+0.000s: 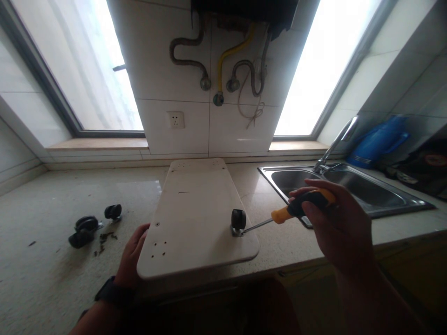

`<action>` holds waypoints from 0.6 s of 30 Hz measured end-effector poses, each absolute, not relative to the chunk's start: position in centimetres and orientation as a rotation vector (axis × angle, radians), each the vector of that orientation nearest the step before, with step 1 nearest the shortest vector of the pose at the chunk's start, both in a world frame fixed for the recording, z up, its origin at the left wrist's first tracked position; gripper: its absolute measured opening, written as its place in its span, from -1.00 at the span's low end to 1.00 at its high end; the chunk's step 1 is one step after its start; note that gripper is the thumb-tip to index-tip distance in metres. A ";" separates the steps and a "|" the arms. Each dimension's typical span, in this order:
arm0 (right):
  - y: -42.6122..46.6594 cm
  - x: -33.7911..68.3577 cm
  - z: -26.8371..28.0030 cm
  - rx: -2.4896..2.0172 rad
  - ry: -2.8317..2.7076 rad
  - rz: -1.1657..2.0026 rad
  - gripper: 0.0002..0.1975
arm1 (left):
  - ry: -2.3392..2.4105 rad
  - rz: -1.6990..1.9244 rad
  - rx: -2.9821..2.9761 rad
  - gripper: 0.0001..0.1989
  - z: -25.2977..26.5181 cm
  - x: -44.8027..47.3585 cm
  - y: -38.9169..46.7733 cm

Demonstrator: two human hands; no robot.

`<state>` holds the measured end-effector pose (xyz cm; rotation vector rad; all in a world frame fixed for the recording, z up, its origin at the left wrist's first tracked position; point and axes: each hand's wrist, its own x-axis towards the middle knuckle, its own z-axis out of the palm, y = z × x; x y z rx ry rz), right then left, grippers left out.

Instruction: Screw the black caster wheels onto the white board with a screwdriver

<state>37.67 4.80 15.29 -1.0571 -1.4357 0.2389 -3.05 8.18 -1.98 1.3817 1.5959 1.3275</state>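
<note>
The left forearm (103, 316) came in low, ringed by a dark wristband (114, 292). Left of the left hand (132, 249), loose black casters (112, 211) lay beside dark crumbs (103, 238). That hand touched the left edge of a white board (197, 223); its fingers were partly hidden, so I could not tell whether they gripped. The board lay between the hands, with another caster (238, 219) standing near its right edge. The right hand (344, 225) grasped a screwdriver (281, 215), its tip at that caster's base. Beyond the right hand was a sink (380, 188).
</note>
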 end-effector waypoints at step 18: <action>4.5 37.8 15.0 -1.031 -1.463 0.241 -0.66 | 1.608 1.345 1.466 -0.55 -2.0 -3.2 8.3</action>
